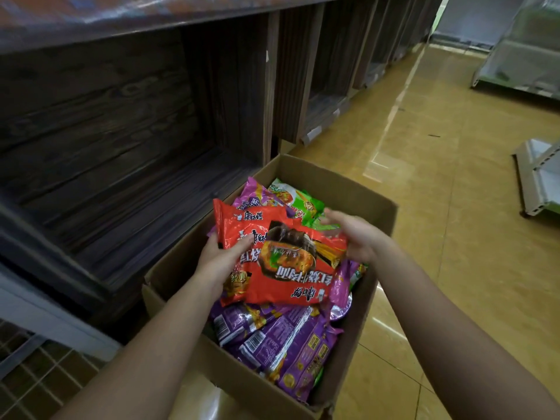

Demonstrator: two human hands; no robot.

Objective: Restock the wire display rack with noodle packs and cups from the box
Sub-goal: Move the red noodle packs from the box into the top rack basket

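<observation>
Noodle packs [288, 344], mostly purple, lie heaped in an open cardboard box [357, 192] that stands on the glossy tiled floor [454, 207], just beside a dark wooden shelf unit [121, 131]. Above the heap two red ones overlap: the rear red pack [242, 221] stands upright and the front red pack [291, 268] is turned upside down across it. The left hand [218, 262] grips the rear red pack at its left edge, thumb curled over the face of the wrapper and fingers behind it. The right hand [357, 237] is at the right edge of the front red pack, its fingers smeared by blur, so whether it pinches the wrapper or only touches it cannot be told. A green pack [303, 201] lies toward the far end of the box, and a cup [342, 307] with a purple lid sits by the right wall. A wire rack [27, 368] shows at the lower left corner, and grey metal shelving [536, 180] stands across the aisle.
</observation>
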